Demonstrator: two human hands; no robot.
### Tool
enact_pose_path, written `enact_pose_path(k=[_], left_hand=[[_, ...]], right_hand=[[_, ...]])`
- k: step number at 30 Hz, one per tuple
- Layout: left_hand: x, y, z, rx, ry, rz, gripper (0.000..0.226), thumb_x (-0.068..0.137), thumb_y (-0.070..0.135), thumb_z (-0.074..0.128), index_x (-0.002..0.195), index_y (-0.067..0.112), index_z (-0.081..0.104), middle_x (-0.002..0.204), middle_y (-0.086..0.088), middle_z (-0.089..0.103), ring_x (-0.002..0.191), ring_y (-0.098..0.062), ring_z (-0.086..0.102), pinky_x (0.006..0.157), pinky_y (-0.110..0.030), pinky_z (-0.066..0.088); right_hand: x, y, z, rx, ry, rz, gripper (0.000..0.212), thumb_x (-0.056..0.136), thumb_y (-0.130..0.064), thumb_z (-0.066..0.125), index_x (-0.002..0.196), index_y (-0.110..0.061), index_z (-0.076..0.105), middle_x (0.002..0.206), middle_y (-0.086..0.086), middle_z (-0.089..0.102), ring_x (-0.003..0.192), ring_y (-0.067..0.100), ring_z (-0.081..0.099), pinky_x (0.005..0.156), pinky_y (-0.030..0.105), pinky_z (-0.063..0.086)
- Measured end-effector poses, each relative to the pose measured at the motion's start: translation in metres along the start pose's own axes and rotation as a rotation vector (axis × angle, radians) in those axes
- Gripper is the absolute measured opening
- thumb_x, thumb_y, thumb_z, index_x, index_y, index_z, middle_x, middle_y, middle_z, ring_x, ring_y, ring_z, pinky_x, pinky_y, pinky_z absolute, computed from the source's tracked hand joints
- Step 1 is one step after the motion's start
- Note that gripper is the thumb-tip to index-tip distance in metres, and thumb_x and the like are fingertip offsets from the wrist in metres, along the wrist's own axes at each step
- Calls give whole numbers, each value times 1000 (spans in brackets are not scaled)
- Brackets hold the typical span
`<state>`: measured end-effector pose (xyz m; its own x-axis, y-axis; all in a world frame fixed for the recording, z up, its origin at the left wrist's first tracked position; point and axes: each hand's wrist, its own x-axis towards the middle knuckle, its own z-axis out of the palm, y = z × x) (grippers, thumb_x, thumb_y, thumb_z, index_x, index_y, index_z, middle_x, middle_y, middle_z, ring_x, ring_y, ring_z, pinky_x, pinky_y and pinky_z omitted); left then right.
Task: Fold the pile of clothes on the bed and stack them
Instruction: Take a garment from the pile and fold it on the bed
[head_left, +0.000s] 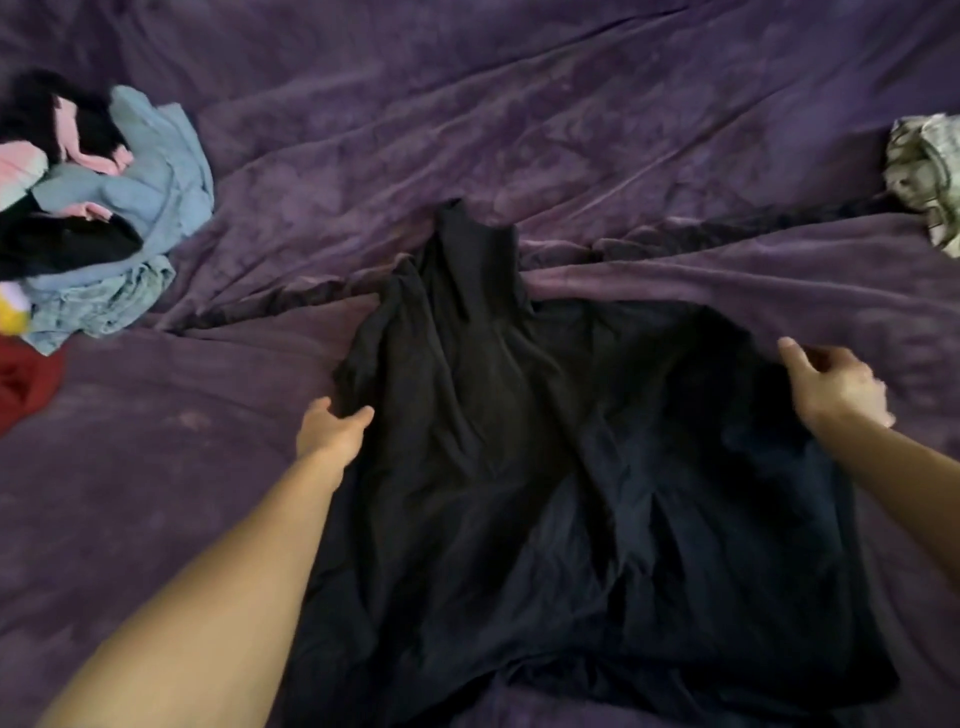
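Note:
A black garment (545, 467) lies spread on the purple bed cover (519, 130) in the middle of the view, wrinkled, with one long part stretching away from me. My left hand (332, 431) grips its left edge between thumb and fingers. My right hand (831, 384) holds the right upper edge with curled fingers. A loose pile of clothes (88, 208) in light blue, pink, black and pale green sits at the far left.
A dark red piece of cloth (21, 384) lies at the left edge below the pile, with a bit of yellow above it. A patterned cream and green cloth (924, 176) rests at the right edge. The bed cover is creased all over.

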<state>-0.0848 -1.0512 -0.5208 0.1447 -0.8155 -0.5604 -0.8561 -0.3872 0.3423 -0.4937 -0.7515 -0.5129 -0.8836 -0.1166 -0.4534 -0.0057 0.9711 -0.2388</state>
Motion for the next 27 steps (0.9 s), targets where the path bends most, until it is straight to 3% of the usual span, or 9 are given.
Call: enact_pose_path(k=[3,6,9,12,17,20,22,25,27], left_hand=[[18,6,11,-40,25,118,71,74,41,77,135,18,48,134,-6,56,120,-29,54,99,-35,42],[35,31,15,28,174,218,41,73,33,78,107,13,66,114,-14,66,107,-32,61,89,-36,47],[54,36,0,-42,372,125,33,78,26,74,108,13,68,119,-15,64,113,-33,58,95,-36,46],[65,29,-15,87,348,24,37,85,27,68,117,9,64,125,-17,60,117,-37,55,98,-42,46],[40,57,-16,240,401,266,35,87,24,63,121,17,56,132,-17,46,123,-38,42,99,-47,37],[40,79,-8,210,310,499,37,85,21,65,121,16,58,127,-16,53,120,-36,46,99,-44,40],[51,90,-2,98,172,469,47,84,23,68,128,18,55,129,-11,56,120,-30,51,102,-38,41],[70,96,10,-132,-11,284,64,76,23,77,133,19,50,130,-4,58,117,-22,55,104,-35,43],[79,95,13,-168,-45,226,58,71,19,79,126,20,59,122,-4,62,110,-22,59,99,-37,48]], right_hand=[[0,15,3,-124,-69,-91,53,83,-48,66,126,-18,57,121,21,60,112,42,54,92,49,45],[10,24,-3,-198,30,-179,36,84,-32,69,112,-10,68,104,25,67,98,45,61,81,46,51],[31,39,-24,-193,198,-49,40,86,-37,65,108,-3,66,104,29,65,97,49,61,83,56,52],[42,46,-30,-163,168,51,40,86,-29,63,116,-2,59,115,30,60,108,47,56,93,60,45],[5,-45,-2,-309,307,-467,45,81,-23,62,121,-9,50,124,26,50,116,44,43,95,55,35],[-23,-142,39,-26,42,-681,41,86,-29,60,125,-18,56,120,12,63,111,34,56,93,44,46],[-39,-204,75,159,-179,-658,43,86,-35,63,125,-18,56,117,4,64,109,24,59,94,39,48],[-56,-270,116,461,-429,-379,64,78,-41,75,128,-11,47,103,-1,60,90,16,56,82,33,48],[-61,-290,128,598,-572,-165,60,75,-30,81,120,-12,46,89,0,54,80,17,55,72,35,51]])
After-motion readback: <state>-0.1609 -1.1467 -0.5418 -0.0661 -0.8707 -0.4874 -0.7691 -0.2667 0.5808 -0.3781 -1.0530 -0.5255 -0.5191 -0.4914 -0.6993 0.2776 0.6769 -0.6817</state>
